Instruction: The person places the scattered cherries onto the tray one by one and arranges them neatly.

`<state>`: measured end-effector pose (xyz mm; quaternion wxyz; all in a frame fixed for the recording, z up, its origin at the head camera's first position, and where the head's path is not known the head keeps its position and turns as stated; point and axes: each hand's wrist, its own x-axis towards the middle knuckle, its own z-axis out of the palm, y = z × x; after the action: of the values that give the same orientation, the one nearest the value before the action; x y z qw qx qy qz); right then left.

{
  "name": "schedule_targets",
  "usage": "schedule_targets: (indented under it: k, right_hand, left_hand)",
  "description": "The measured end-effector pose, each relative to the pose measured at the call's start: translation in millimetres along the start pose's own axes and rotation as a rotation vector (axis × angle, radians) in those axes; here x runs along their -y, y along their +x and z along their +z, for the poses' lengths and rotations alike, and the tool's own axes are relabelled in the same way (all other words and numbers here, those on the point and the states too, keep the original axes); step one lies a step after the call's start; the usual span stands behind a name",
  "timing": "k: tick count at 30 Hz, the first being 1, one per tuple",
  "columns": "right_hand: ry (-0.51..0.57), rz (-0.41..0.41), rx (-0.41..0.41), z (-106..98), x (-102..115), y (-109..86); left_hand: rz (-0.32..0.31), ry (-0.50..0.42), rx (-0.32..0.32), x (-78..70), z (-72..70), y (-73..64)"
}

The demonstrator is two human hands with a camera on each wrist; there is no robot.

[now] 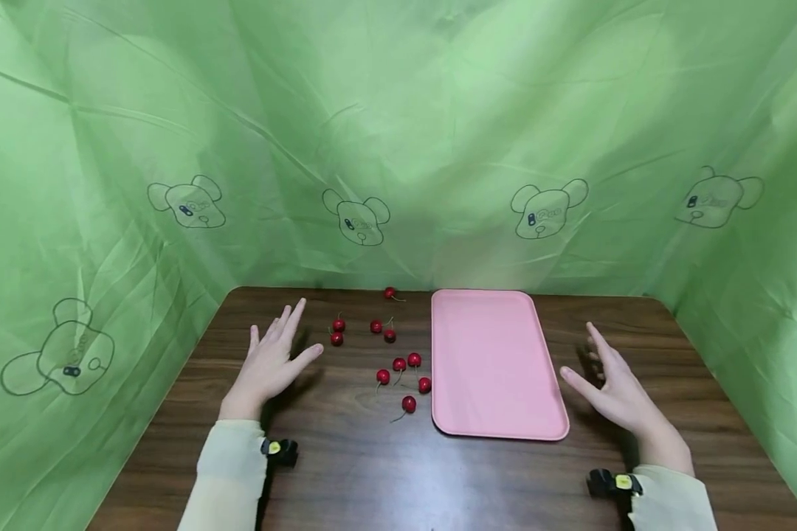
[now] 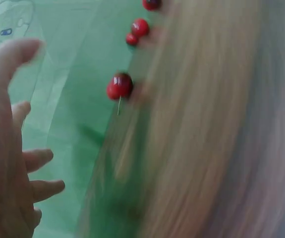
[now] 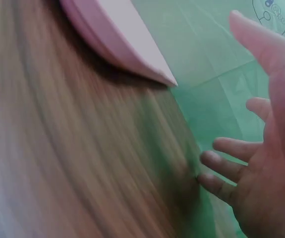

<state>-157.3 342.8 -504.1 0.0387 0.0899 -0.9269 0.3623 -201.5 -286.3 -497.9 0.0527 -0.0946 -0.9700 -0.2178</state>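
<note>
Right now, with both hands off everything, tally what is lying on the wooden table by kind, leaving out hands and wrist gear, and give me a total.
Red cherries: 10
Pink tray: 1
Total: 11

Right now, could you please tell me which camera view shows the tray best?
The head view: the tray lies whole, nothing covering it. The right wrist view catches only part; the left wrist view, none.
</note>
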Motion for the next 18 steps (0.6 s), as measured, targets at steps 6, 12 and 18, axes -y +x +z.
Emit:
schedule_targets:
  k: [6, 12, 18]
  right_hand:
    - [0.065, 0.027, -0.009, 18.1, 1.6, 4.5]
    - [0.153, 0.099, 0.013, 36.5, 0.4, 9.5]
    - [0.184, 0.111, -0.01, 42.2, 0.2, 16.2]
  left_hand:
    - [-0.033, -0.113, -0.088, -16.0, 23.6, 12.5]
    - [-0.102, -0.224, -0.174, -30.7, 35.1, 22.5]
    - [-0.141, -0.281, -0.196, -36.8, 42.2, 24.9]
